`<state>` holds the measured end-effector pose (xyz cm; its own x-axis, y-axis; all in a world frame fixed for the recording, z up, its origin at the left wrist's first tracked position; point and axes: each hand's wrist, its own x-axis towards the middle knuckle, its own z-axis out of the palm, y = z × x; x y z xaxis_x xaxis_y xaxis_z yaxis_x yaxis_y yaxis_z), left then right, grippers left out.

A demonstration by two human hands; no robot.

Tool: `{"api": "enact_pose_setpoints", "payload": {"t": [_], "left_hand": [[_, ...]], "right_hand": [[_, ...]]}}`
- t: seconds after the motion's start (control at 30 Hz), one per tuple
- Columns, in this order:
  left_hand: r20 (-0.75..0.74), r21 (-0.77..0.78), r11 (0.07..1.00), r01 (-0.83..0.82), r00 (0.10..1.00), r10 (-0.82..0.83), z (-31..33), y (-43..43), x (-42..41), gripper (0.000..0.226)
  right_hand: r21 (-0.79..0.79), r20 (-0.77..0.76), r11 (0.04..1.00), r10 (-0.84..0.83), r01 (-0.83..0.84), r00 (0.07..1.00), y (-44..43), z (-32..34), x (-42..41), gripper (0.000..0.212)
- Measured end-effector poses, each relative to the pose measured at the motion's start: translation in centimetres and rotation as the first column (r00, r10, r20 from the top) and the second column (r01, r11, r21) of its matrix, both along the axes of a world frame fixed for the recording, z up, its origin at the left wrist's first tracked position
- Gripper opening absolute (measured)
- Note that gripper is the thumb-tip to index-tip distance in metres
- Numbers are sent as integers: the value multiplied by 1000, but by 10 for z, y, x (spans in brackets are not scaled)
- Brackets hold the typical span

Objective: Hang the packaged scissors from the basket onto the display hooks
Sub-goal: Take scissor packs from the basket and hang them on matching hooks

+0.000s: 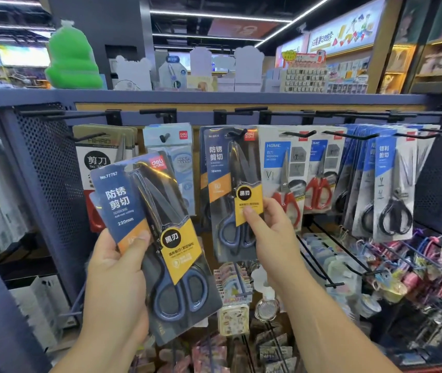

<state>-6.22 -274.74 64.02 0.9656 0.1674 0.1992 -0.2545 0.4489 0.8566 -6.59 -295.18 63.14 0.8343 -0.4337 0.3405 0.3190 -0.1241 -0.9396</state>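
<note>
The left hand [117, 278] grips a scissors pack [160, 219], low-left of the hook [237, 133]; the right hand [271, 232] pinches the hung pack [228, 170] on it. Packs seem light, stiff, slick: hold the card edge.

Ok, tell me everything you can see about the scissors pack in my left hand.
The scissors pack is a dark navy card under a clear glossy blister, printed No.77757 and 220mm, with a red logo at its top corner, an orange band and a yellow label. Inside lie black-bladed scissors, blue-grey handle loops downward. It tilts top-left, held in front of the rack, on no hook. The left hand grips its lower left edge, thumb pressed on the front.
</note>
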Motion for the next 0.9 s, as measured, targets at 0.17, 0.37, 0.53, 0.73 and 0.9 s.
{"api": "enact_pose_setpoints", "payload": {"t": [0.17,0.37,0.53,0.73,0.9], "left_hand": [[14,11,1000,2,1000,-2,2,-3,-1,27],[27,3,999,32,999,-32,5,0,-1,29],[20,-18,999,35,999,-35,5,6,0,30],[10,-7,998,62,998,-62,0,2,5,30],[1,27,994,107,994,-107,-7,-12,5,29]], "right_hand": [[-78,-101,986,-153,145,983,0,7,48,12],[-261,-136,942,-253,212,958,1,2,65,18],[-207,-126,962,-207,178,970,7,-16,43,44],[-180,-69,976,114,-125,991,30,-10,-14,35],[-297,-83,924,228,-242,970,47,-15,-26,49]]}}
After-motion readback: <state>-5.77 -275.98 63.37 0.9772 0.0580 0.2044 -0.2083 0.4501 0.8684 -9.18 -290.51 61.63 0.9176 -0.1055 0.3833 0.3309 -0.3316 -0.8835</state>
